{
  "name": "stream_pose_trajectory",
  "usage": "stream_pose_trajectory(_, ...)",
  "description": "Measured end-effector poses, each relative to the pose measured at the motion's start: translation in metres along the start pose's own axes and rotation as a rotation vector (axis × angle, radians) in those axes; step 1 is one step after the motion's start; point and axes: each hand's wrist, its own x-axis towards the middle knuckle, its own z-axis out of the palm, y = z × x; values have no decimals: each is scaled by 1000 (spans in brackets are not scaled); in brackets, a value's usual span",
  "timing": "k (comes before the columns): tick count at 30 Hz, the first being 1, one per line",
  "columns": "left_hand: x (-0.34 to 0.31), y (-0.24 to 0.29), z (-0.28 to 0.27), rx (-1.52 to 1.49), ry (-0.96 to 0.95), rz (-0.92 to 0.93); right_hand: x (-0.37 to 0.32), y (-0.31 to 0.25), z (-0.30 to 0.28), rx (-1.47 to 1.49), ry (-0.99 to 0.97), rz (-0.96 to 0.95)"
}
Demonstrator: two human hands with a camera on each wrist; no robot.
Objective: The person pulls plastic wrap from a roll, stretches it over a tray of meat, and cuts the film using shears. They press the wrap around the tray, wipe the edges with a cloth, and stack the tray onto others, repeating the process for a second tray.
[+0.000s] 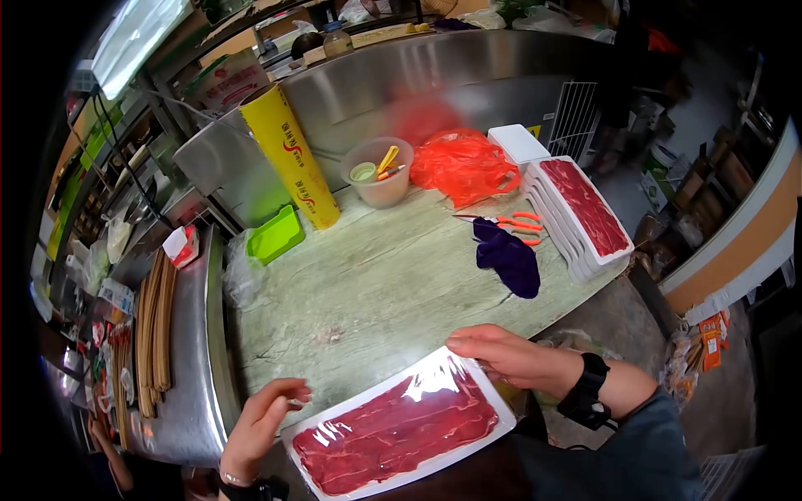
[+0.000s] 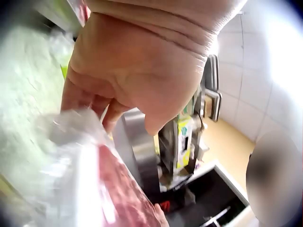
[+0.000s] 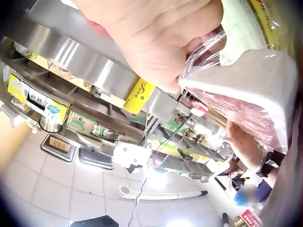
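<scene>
A white tray of sliced red meat (image 1: 397,426) under shiny clear film lies tilted at the front edge, close to the body. The left hand (image 1: 263,422) is at its left end, fingers bent, with a bit of film at the fingertips. In the left wrist view, bunched film (image 2: 75,125) meets the fingers of the left hand (image 2: 137,66). At the tray's upper right corner, the right hand (image 1: 522,363) pinches the film. Stretched film runs from the right hand (image 3: 161,38) over the tray end (image 3: 251,71) in the right wrist view.
Stacked white trays, the top one with meat (image 1: 585,204), stand at the right. Purple cloth (image 1: 505,255), orange-handled scissors (image 1: 522,221), a red bag (image 1: 464,167), a plastic tub (image 1: 376,184), a yellow film roll (image 1: 292,159) and a green tray (image 1: 276,236) are on the table.
</scene>
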Motion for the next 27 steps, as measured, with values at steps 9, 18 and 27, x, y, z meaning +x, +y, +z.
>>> stream_pose_trajectory(9,25,5,29,-175,-308,-285,-21,-11,-16,-210,39,-207)
stream_pose_trajectory(18,9,11,37,-321,-175,-338,-16,-3,-9,-969,283,-946)
stream_pose_trajectory(27,10,16,40,-265,-163,-323,-11,-26,-18,-1104,240,-1052)
